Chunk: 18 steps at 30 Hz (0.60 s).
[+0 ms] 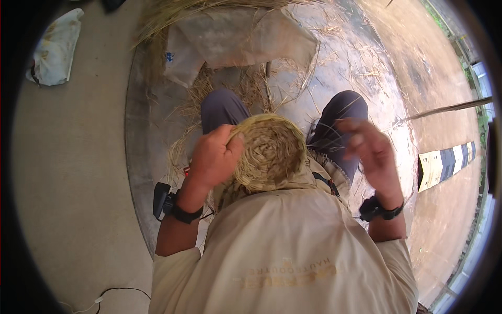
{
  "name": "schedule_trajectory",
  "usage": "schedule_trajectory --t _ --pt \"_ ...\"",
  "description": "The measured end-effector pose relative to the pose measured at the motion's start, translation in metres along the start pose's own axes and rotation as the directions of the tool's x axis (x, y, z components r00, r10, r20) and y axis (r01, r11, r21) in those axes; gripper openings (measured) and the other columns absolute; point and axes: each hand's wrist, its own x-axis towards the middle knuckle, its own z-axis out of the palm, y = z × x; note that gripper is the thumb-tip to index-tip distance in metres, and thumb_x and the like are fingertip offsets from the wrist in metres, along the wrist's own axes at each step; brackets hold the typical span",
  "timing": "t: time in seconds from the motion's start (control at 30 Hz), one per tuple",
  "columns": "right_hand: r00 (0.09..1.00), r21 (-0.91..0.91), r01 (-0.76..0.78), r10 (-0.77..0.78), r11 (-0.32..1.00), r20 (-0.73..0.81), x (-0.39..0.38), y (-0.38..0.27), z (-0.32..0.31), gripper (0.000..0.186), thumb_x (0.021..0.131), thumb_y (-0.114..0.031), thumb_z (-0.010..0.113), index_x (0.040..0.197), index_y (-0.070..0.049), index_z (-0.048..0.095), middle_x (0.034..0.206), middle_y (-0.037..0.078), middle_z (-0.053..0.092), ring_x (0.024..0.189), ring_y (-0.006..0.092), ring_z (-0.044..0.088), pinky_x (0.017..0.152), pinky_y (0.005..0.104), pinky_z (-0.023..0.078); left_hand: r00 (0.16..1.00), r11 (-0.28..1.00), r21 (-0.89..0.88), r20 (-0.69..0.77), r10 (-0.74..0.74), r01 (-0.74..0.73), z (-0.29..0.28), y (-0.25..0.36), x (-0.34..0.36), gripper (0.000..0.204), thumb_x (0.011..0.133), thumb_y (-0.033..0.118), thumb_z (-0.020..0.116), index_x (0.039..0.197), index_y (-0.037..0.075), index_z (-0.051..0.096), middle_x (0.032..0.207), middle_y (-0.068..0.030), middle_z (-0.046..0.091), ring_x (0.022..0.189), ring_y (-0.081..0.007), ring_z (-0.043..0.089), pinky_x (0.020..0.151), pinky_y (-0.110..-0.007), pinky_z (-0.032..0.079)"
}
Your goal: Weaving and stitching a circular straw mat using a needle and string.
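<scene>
A small round woven straw basket (267, 152) rests in my lap, its hollow inside facing up. My left hand (214, 157) is closed on the left side of its rim, thumb toward the inside. To the right of the basket and apart from it, my right hand (370, 149) is raised above my right knee. Its fingers are curled together and somewhat blurred. Thin pale strands show faintly near those fingertips, but whatever they pinch is too fine to make out.
Loose straw (251, 86) litters the grey ground sheet (361, 57) ahead of my knees. A bundle of long straw (172, 13) lies on a pale plastic sheet (235, 39) at the far side. A white bag (56, 47) is far left, a cable (123, 289) near left, a striped block (447, 163) right.
</scene>
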Motion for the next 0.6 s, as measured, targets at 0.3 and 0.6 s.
schedule_trajectory --t 0.3,0.6 --pt "0.99 0.112 -0.127 0.119 0.986 0.075 0.002 0.013 0.024 0.025 0.104 -0.005 0.06 0.126 0.003 0.069 0.083 0.003 0.068 0.069 0.0126 0.061 0.067 0.0294 0.051 0.976 0.985 0.115 -0.161 0.145 -0.128 0.006 0.002 0.011 0.015 0.095 0.016 0.071 0.1 0.002 0.069 0.081 -0.0211 0.071 0.073 -0.0431 0.07 0.062 -0.047 0.055" --pt "0.937 -0.196 0.293 -0.24 0.936 0.253 0.024 0.011 0.082 0.02 0.097 -0.009 0.065 0.112 0.001 0.069 0.075 0.024 0.067 0.07 0.0444 0.068 0.065 0.0515 0.054 0.971 0.969 0.172 -0.128 0.203 -0.18 0.006 0.022 0.004 0.021 0.096 0.009 0.071 0.112 -0.003 0.07 0.089 -0.0235 0.075 0.081 -0.0398 0.076 0.068 -0.042 0.058"
